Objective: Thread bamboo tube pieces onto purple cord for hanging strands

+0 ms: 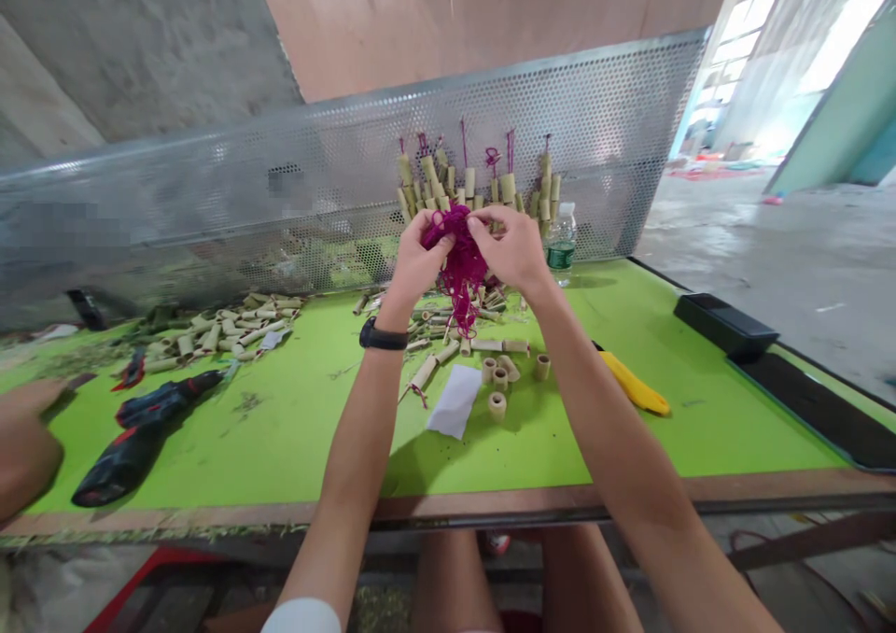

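A tangled bundle of magenta cord [463,264] hangs between my two hands above the green table. My left hand [420,258], with a black watch on its wrist, is closed on the bundle's left side. On the upper right side, my right hand [510,246] pinches the same cord. Below the bundle lie short bamboo tubes [497,405], a white paper piece [455,401] and bamboo sections on cord [434,364]. Behind my hands, strung bamboo pieces [508,185] hang against the perforated metal panel.
A cordless drill [144,437] and a bamboo pile [231,330] are at left, beside another person's arm [24,442]. To the right are a yellow-handled tool [634,383], a water bottle [561,246], a black box [726,323] and a dark flat device [819,409].
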Tool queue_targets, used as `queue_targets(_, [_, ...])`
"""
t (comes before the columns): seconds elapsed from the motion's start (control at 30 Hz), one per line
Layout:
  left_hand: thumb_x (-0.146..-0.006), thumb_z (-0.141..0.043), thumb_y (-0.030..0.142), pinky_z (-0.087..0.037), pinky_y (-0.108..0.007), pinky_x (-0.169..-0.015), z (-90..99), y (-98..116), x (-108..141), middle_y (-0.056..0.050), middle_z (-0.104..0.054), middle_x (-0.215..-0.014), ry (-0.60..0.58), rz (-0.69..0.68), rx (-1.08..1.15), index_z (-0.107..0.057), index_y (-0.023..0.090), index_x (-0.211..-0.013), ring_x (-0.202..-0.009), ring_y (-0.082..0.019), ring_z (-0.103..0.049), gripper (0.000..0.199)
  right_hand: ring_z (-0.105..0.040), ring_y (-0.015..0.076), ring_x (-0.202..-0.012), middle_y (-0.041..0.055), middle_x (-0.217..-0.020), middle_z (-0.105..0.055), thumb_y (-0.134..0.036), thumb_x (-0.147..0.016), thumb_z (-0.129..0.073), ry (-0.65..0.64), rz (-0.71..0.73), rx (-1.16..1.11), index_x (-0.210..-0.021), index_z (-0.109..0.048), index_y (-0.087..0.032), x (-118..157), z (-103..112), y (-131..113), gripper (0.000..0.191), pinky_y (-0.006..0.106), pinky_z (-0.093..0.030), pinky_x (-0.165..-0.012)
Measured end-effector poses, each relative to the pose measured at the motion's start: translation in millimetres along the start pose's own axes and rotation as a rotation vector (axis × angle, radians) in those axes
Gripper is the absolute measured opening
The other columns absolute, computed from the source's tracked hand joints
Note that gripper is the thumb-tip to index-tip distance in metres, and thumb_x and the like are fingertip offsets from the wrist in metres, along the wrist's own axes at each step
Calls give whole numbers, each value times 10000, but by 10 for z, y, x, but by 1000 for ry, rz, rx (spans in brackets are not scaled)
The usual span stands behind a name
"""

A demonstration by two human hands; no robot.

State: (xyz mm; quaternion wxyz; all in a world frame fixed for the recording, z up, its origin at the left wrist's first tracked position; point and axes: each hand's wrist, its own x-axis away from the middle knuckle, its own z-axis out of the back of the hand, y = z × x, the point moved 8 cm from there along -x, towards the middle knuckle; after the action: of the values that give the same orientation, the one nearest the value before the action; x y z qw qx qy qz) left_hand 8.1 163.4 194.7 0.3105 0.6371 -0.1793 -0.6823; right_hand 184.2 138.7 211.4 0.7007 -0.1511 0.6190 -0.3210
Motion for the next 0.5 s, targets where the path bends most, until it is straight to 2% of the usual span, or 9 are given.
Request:
queue_targets(0.2, [-911, -826, 259, -630, -319, -846, -13, 47, 5, -9, -651, -915, -24, -12, -18, -630, 243, -1001, -943, -192, -706, 216, -709, 264, -942, 71, -940, -795, -397, -911, -814, -10, -65, -18, -881, -804, -228, -17, 43, 35, 172, 413, -579, -902])
queue_targets(0.37, [-924, -819, 256, -618, -330, -883, -12, 58, -7, -19, -652, -949, -26, -35, -4, -620, 239, -972, -954, -192, -697, 206, -662, 228, -825, 61, -861, -741, -343, -908, -788, -15, -110, 10, -832, -743, -220, -58, 51, 154, 151, 410, -563, -874])
queue_targets(0.5, [-934, -796, 221, -607, -336, -889, 3, 11, -18, -18, -648, -932, -2, -45, -12, -623, 229, -965, -922, -186, -686, 176, -660, 216, -838, 42, -840, -700, -412, -952, -765, -24, -145, -65, -861, -703, -233, -86, 51, 258, 210, 379, -575, -839])
